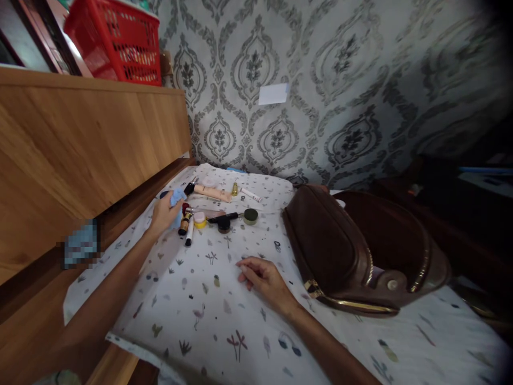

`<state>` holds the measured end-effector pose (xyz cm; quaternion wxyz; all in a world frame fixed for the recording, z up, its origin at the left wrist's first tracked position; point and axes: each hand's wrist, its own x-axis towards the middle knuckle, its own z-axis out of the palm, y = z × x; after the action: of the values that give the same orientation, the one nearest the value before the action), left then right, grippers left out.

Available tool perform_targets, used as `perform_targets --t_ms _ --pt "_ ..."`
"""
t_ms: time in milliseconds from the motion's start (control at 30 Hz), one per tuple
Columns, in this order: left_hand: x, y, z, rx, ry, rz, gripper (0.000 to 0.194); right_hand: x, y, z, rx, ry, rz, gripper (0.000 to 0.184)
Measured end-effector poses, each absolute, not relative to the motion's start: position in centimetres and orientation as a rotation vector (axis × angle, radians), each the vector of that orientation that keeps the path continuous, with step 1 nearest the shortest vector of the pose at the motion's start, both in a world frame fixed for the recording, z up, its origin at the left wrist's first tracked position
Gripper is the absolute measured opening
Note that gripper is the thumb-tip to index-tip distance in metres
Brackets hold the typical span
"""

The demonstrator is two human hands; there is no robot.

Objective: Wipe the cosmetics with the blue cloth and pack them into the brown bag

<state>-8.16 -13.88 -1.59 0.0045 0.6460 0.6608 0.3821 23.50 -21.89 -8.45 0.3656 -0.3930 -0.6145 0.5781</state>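
Observation:
My left hand (163, 215) reaches far forward and is closed round a small light-blue item (177, 199) at the edge of a cluster of cosmetics. The cluster holds a peach tube (212, 193), a small amber bottle (184, 224), a white stick (189, 233), a yellow-lidded pot (199, 219), a dark brush (224, 217) and a round green compact (250, 216). My right hand (262, 278) rests on the patterned white cloth (208, 315), fingers loosely curled with nothing in them, a short way left of an open brown leather bag (340, 251).
A wooden headboard (80, 149) runs along the left with a red plastic basket (116, 40) on top. Patterned grey wallpaper with a white card (273, 94) stands behind. Dark furniture fills the right side.

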Motion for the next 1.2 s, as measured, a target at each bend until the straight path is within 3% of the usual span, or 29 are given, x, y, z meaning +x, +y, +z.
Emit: perform_targets --t_ms 333,633,833,1033,1200 --pt "-3.7 -13.7 -6.3 2.478 1.848 0.796 0.025 23.6 -22.0 -8.3 -0.997 -1.588 1.498 0.044" --pt "-2.2 -16.4 -4.4 2.422 1.844 0.977 0.027 23.8 -22.1 -8.6 -0.928 -1.582 1.509 0.043" --pt "4.6 -20.0 -3.4 2.193 1.289 1.192 0.019 23.9 -21.9 -8.1 -0.824 -1.361 1.601 0.063" --pt "8.1 -20.5 -3.7 2.257 1.066 1.168 0.018 24.9 -21.6 -7.5 -0.735 -1.197 1.692 0.05" --pt "7.2 -20.1 -3.5 2.125 1.161 1.169 0.018 24.6 -21.4 -8.0 -0.7 -1.062 1.781 0.055"
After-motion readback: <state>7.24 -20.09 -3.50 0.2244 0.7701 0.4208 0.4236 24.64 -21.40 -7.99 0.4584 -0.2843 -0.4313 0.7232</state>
